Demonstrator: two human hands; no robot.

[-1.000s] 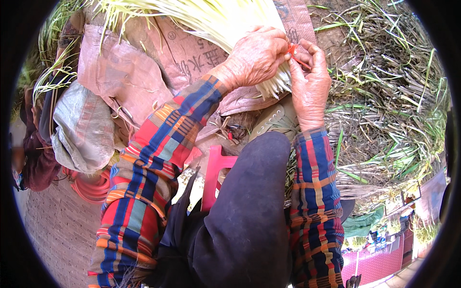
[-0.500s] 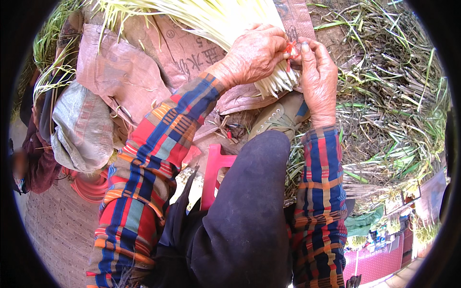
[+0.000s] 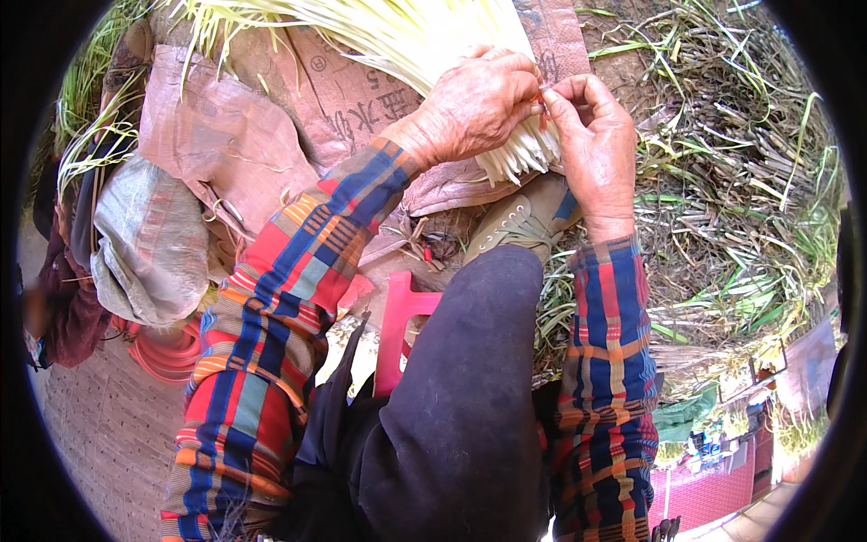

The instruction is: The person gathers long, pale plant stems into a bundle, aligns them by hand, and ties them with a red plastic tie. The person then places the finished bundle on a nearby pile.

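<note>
A bundle of pale yellow-white stalks [image 3: 519,155], like blanched chives, lies at the top centre with its cut ends toward me. My left hand [image 3: 483,101] is closed over the bundle near those ends, its thumb and fingertips pinched at a thin red tie [image 3: 544,116]. From the right, my right hand [image 3: 600,140] meets it, thumb and forefinger pressed together on the same tie. Little of the red shows between the fingertips, and the tie's path round the stalks is mostly hidden.
Pinkish-brown printed sacking [image 3: 226,126] lies under the bundle. Cut leaves and straw [image 3: 722,199] cover the ground at right. My shoe [image 3: 519,221] is just below the bundle, beside a pink stool [image 3: 397,316]. A pale sack [image 3: 149,244] and another person's sleeve [image 3: 77,316] are at left.
My right thumb and forefinger have come together at the red tie, and less of its red shows. My left hand has hardly moved.
</note>
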